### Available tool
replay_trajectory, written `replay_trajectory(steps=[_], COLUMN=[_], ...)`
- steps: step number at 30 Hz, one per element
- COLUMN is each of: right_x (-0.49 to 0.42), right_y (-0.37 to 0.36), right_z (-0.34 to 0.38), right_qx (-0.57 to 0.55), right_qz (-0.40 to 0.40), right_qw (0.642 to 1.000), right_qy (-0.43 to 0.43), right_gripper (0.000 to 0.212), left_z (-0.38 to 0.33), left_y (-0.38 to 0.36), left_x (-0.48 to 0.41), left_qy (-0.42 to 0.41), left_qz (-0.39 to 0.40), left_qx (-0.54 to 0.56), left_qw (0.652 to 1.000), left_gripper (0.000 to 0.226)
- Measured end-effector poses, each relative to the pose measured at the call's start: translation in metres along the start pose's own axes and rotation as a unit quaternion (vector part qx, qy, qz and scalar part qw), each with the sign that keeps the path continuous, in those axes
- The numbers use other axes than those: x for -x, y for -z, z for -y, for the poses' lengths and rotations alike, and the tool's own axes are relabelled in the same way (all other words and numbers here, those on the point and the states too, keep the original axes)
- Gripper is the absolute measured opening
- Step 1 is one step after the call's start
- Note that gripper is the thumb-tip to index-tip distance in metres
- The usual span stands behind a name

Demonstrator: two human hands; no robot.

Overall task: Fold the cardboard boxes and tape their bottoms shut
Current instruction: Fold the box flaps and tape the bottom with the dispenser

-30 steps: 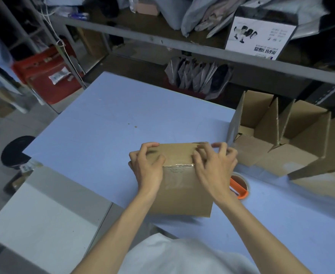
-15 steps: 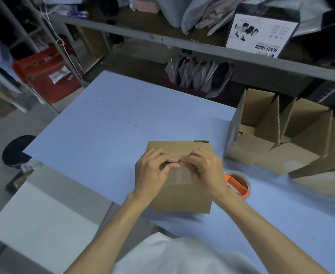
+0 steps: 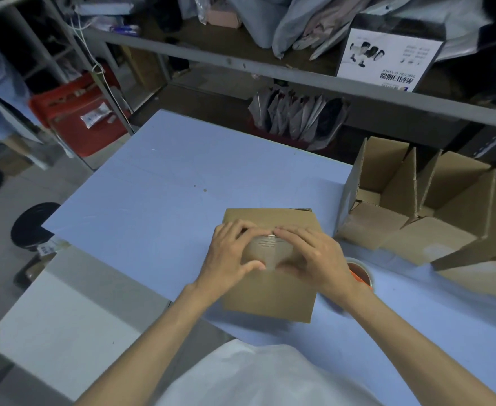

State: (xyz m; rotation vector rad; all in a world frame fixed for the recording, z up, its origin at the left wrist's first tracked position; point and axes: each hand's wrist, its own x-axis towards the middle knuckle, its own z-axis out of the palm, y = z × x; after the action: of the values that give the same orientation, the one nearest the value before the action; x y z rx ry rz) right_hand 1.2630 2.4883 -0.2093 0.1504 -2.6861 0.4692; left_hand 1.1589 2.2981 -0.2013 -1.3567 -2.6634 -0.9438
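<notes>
box [image 3: 270, 294]: flipped bottom-up on the blue table [image 3: 153, 186], right up close for taping
left hand [image 3: 229, 256]: fingers flat, pressing the tape [image 3: 266, 250] down
right hand [image 3: 314, 256]: same, gripping nothing
tape roll [image 3: 358, 273]: parked beside the right wrist, probably for quick grabs

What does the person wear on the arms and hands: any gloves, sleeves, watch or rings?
Nothing covers them. The left hand and the right hand have no gloves, and no ring, watch or bracelet shows. The left forearm and the right forearm are bare, with no sleeve in view. A white cloth garment covers the person's body below.
</notes>
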Motion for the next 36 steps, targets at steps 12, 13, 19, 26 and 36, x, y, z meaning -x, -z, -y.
replay_trajectory(steps=[12,13,19,26,36], right_x=[-0.023,-0.02,-0.027,0.014,-0.011], right_y=[-0.016,-0.016,-0.008,0.011,0.013], right_z=[0.026,0.023,0.022,0.017,0.038], right_qx=[0.052,0.068,0.01,-0.261,-0.345], right_qz=[-0.04,-0.014,-0.007,0.017,-0.006], right_qw=[0.991,0.992,0.996,0.892,0.897], right_qy=[-0.114,-0.103,-0.086,-0.368,-0.275], right_gripper=[0.065,0.077,0.089,0.051,0.017], left_z=[0.008,0.008,0.003,0.008,-0.032], left_y=[0.013,0.013,0.012,0.015,0.027], left_x=[-0.018,-0.019,-0.026,-0.042,-0.044], left_qy=[0.047,0.037,0.11,0.255,0.302], left_qz=[0.059,0.058,-0.028,-0.161,-0.084], left_qx=[0.032,0.022,0.12,0.195,0.14], left_qw=[0.997,0.997,0.986,0.933,0.939], left_gripper=[0.087,0.083,0.028,0.031,0.084])
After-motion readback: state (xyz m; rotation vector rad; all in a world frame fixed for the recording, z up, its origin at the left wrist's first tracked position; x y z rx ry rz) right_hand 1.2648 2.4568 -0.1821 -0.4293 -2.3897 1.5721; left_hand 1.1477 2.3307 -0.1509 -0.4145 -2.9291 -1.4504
